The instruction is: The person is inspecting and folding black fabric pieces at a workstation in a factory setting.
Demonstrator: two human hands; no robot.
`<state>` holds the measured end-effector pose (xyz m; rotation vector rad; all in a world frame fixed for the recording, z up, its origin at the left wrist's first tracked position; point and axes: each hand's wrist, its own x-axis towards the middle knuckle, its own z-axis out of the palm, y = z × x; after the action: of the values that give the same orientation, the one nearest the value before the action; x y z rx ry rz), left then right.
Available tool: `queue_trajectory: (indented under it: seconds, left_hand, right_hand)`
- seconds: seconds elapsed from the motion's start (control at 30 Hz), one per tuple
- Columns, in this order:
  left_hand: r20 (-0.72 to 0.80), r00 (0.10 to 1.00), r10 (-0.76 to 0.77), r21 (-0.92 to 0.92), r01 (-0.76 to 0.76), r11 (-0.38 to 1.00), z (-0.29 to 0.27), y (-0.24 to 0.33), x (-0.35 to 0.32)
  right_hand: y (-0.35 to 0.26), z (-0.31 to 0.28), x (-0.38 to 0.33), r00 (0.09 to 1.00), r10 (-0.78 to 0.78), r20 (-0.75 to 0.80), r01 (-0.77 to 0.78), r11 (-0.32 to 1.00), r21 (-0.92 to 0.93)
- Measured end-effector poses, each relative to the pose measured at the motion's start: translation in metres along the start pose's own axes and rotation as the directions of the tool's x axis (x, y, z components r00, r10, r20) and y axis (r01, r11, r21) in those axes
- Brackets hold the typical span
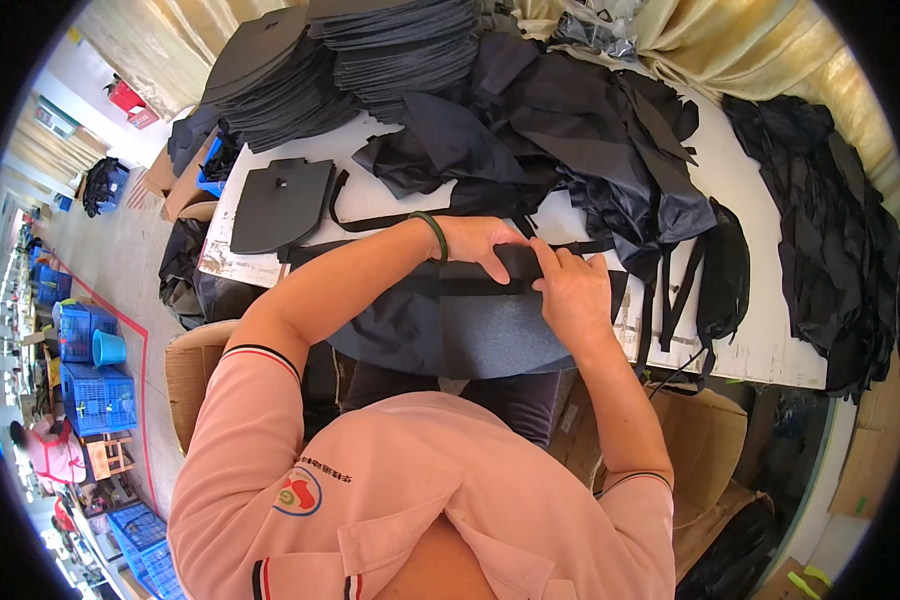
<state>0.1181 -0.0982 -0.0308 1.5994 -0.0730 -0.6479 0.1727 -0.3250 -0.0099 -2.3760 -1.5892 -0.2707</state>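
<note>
A black fabric piece (385, 318) lies across the near edge of the table in front of me, its curved lower edge hanging over my lap. A smoother dark grey panel (500, 330) shows on its right part, and a black strap-like band (480, 287) crosses it. My left hand (470, 243), with a green bangle at the wrist, grips the upper edge with thumb and curled fingers. Close beside it, my right hand (576, 287) pinches the same edge. The two hands' fingertips nearly meet, and some fingers are hidden.
Tall stacks of black panels (395, 60) stand at the far left, with one loose panel (282, 205) nearer. A heap of black fabric (590, 130) covers the table's middle. Black pieces with straps (725, 270) hang at right. Cardboard boxes (705, 440) flank my legs.
</note>
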Motion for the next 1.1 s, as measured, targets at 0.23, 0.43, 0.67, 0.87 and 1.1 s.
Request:
queue_trajectory:
  seconds: [0.23,0.43,0.67,0.87,1.1]
  left_hand:
    - [-0.439,0.784,0.44,0.667,-0.044,0.744,-0.014,-0.006,0.008]
    - [-0.286,0.512,0.81,0.95,0.264,0.168,-0.048,0.007,0.016]
    - [-0.307,0.48,0.822,0.892,-0.155,0.424,-0.05,0.077,-0.031]
    - [-0.493,0.411,0.767,0.684,-0.361,0.634,-0.032,0.12,-0.115]
    - [-0.515,0.37,0.773,0.823,0.466,0.326,-0.015,0.092,-0.161]
  right_hand:
    - [0.016,0.03,0.002,0.995,0.096,0.023,-0.094,0.993,-0.066]
    - [0.023,0.054,0.009,0.983,0.139,-0.12,-0.124,0.984,0.127]
    - [0.017,0.061,0.044,0.893,0.407,-0.192,-0.249,0.802,0.544]
    - [-0.015,0.049,0.091,0.865,0.472,-0.171,-0.145,0.56,0.816]
    - [-0.024,-0.004,0.092,0.864,0.189,-0.467,0.091,0.854,0.513]
